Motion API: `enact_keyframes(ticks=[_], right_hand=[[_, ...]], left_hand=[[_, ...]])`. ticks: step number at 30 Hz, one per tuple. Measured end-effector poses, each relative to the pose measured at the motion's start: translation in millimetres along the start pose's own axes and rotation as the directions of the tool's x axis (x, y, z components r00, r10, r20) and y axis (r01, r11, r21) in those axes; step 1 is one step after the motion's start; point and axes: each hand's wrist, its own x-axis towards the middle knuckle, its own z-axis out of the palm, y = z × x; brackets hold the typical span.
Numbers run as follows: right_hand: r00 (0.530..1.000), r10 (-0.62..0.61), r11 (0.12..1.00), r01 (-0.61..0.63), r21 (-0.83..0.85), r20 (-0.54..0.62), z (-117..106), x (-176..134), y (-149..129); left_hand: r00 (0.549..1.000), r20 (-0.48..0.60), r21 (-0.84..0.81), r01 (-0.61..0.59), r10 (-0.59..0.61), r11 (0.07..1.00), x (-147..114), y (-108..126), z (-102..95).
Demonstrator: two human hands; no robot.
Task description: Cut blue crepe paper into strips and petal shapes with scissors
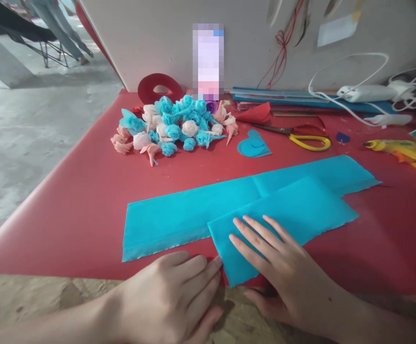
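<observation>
My right hand [275, 260] lies flat with fingers spread on a folded piece of blue crepe paper [311, 203]. My left hand [182, 296] is closed, its fingers curled together at the near left edge of that piece. One fingertip touches the paper's edge; whether the fingers grip anything is hidden. Beneath and behind the folded piece lies a long blue crepe paper strip [179, 210], slanting across the red table [86, 205].
Behind are a pile of blue, white and pink paper roses [189, 128], blue paper hearts [253, 144] and yellow-handled scissors [310, 142]. A yellow glue gun [408, 152] and white power strip [367, 93] sit at right. A blurred upright screen [208, 59] leans against the wall.
</observation>
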Motion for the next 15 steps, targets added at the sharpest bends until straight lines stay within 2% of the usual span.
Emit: enact_keyframes(ticks=[5, 11, 15], right_hand=[[1.0, -0.004, 1.0, 0.005, -0.015, 0.02, 0.2, -0.9, 0.5], [1.0, -0.002, 0.999, 0.002, -0.035, 0.023, -0.1, 0.0, -0.2], [0.999, -0.003, 0.999, 0.005, -0.036, 0.044, -1.4, 0.6, -0.2]], left_hand=[[1.0, 0.021, -0.001, -0.001, 0.001, 1.0, -0.9, 0.0, 0.4], [0.997, -0.068, 0.025, -0.027, 0.029, 0.999, -3.6, -0.9, -3.4], [0.999, 0.015, 0.008, -0.031, 0.031, 0.999, -1.8, -3.2, -0.4]])
